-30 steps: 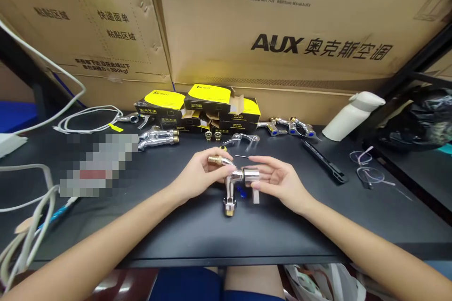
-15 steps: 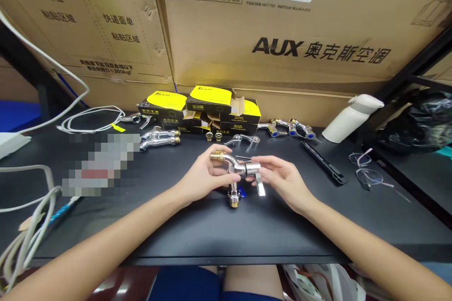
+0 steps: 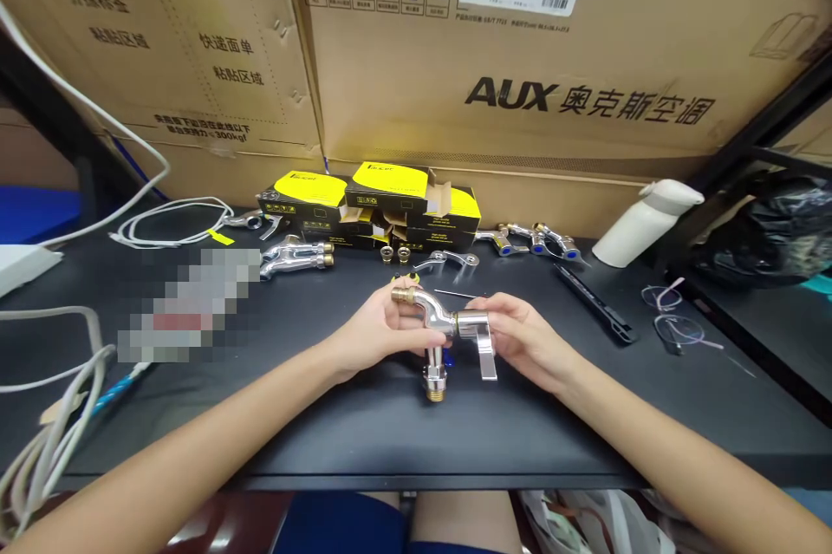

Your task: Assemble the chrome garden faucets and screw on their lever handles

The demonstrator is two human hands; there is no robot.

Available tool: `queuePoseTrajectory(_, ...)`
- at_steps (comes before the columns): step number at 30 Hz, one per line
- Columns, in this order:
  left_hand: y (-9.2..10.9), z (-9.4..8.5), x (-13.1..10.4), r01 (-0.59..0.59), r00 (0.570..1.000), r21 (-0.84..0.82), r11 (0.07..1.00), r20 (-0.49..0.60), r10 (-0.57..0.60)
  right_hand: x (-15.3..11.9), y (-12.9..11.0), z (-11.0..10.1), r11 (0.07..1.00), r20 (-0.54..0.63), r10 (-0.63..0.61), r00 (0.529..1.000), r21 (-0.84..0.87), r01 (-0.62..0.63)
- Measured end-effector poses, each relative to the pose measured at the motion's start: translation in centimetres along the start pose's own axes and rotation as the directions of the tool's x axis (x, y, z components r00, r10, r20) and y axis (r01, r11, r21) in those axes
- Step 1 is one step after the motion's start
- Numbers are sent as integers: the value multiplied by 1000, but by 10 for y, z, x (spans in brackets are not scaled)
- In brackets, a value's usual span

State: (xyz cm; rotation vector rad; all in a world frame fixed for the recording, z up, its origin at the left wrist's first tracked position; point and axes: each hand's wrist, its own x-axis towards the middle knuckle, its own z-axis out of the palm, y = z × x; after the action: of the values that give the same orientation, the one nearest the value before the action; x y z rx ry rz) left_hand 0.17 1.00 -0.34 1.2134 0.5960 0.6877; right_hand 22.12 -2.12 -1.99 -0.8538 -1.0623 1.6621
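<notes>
A chrome faucet (image 3: 434, 314) with brass threaded ends is held above the front middle of the desk. My left hand (image 3: 370, 330) is closed around its curved body, thumb across the front. At the right end of the faucet sits a flat lever handle (image 3: 486, 352), pointing down. My right hand (image 3: 520, 337) grips that handle's round base between thumb and fingers. Behind the faucet lies a screwdriver, its thin shaft (image 3: 453, 294) showing and its yellow-and-black grip (image 3: 406, 278) partly hidden. A small blue piece shows behind the faucet, mostly covered.
Black-and-yellow boxes (image 3: 390, 181) are stacked at the back. Chrome faucet bodies (image 3: 295, 256) lie left, loose handles (image 3: 448, 259) in the middle, and faucets with blue-marked handles (image 3: 536, 242) right. A white bottle (image 3: 643, 224), a black cutter-like tool (image 3: 594, 303) and glasses (image 3: 676, 324) are farther right.
The faucet and both hands have shifted slightly right and down in view. The lever handle shows more of its flat face. Both hands keep their hold.
</notes>
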Motion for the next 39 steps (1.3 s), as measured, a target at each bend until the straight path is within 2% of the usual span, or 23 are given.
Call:
queuePoseTrajectory(7, 2, 0, 0, -67, 994, 101, 993, -74, 74, -1, -4, 4, 1000, -69, -12, 998, 27, 14)
queuePoseTrajectory(13, 2, -1, 0, -74, 992, 121, 990, -96, 86, -6, -4, 5, 957, -74, -206, 976, -222, 185)
queuePoseTrajectory(16, 2, 0, -1, -63, 990, 121, 991, -120, 78, -8, -3, 6, 932, -45, -259, 965, -274, 237)
queuePoseTrajectory(22, 4, 1, -3, -110, 984, 153, 982, -121, 130, -13, 0, 9, 933, -3, -225, 974, -287, 214)
queuePoseTrajectory(25, 2, 1, -6, -147, 982, 213, 966, -90, 169, -14, 1, 10, 931, 45, -157, 987, -326, 163)
queuePoseTrajectory(29, 0, 2, -8, -136, 989, 256, 957, -13, 145, -13, 2, 10, 953, 91, -58, 994, -293, 82)
queuePoseTrajectory(32, 0, 3, -7, -127, 991, 218, 968, -15, 133, -13, 0, 10, 972, 107, -26, 994, -229, 50)
queuePoseTrajectory(35, 0, 4, -6, -120, 991, 172, 978, -43, 129, -13, -3, 8, 970, 103, -43, 994, -234, 66)
queuePoseTrajectory(39, 2, 4, -5, -116, 988, 158, 981, -81, 130, -11, -4, 4, 948, 29, -139, 990, -285, 141)
